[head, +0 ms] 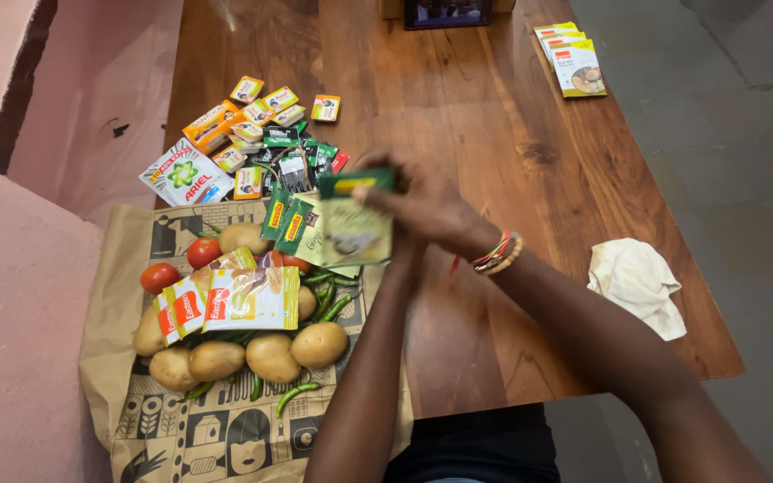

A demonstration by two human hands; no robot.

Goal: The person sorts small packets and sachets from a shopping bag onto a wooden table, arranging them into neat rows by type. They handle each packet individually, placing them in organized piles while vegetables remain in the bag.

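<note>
Your right hand point(427, 201) pinches a fan of green spice sachets point(337, 224) above the printed paper bag point(181, 420); your left hand's fingers are hidden behind them, so their grip is unclear; potatoes point(270, 356) lie below.

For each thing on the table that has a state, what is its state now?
Green sachet strip: held up by both hands.
Right hand: closed on the strip.
Left hand: mostly hidden.
Paper bag: lying flat under vegetables.
White cloth: crumpled.
Yellow packets: stacked, overlapping.
</note>
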